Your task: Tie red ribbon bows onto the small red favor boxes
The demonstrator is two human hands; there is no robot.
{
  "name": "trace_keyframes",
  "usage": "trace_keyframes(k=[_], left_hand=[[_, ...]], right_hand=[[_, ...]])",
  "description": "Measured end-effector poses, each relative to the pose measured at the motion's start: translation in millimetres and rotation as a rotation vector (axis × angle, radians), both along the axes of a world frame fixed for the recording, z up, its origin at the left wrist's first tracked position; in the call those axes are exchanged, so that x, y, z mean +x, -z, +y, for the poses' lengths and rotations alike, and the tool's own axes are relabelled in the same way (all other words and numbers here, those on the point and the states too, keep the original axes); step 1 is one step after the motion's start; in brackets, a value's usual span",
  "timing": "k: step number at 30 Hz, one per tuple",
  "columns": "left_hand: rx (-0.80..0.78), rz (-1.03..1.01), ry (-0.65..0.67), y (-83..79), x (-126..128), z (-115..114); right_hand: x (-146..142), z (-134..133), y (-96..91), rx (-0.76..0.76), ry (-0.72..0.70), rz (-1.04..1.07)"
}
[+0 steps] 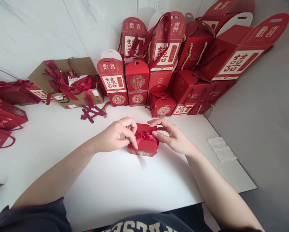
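A small red gift box (142, 147) sits on the white table (115, 183) between my hands, with a red satin ribbon bow (144, 137) on its top. My left hand (116, 134) comes in from the left, its fingertips pinching the ribbon at the bow. My right hand (172, 135) is at the box's right side, fingers apart, with the thumb tip resting near the ribbon's right end. The middle of the bow is partly hidden by my left fingers.
Behind the box stand many red gift boxes and bags (163, 61) with gold-cord handles. A kraft box (62, 77) holding dark red ribbons lies back left. Loose ribbon strips (93, 112) lie nearby. A white napkin (221, 149) lies near the table's right edge, beside a grey floor.
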State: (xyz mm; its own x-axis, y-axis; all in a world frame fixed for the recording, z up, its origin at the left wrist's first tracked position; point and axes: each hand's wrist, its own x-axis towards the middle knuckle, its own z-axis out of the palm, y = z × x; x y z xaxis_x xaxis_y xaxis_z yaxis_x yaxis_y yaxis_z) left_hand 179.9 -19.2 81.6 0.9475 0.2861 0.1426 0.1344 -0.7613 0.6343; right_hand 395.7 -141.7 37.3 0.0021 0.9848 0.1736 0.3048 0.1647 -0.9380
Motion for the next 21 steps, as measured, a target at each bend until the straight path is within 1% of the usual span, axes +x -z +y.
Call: trace_keyframes(k=[2,5,8,11,16,21], left_hand=[[-0.013,0.039,0.045,-3.2,-0.5,0.4],[0.029,0.035,-0.011,-6.7,-1.2,1.9],[0.120,0.013,-0.046,-7.0,-1.4,5.2],[0.207,-0.006,-0.021,-4.8,-2.4,9.6],[0.321,-0.068,0.074,-2.2,-7.5,17.4],[0.439,-0.098,0.085,-1.8,-10.0,23.9]], right_hand=[[-1.1,0.4,0.4,0.049,0.009,-0.047],[-1.0,1.3,1.9,0.060,0.018,-0.089],[-0.7,1.5,2.9,0.040,0.020,-0.104],[-1.0,1.3,2.3,0.034,0.001,-0.121],[-1.0,1.7,1.5,0.036,-0.012,-0.110],[-0.2,1.9,2.8,0.030,-0.013,-0.108]])
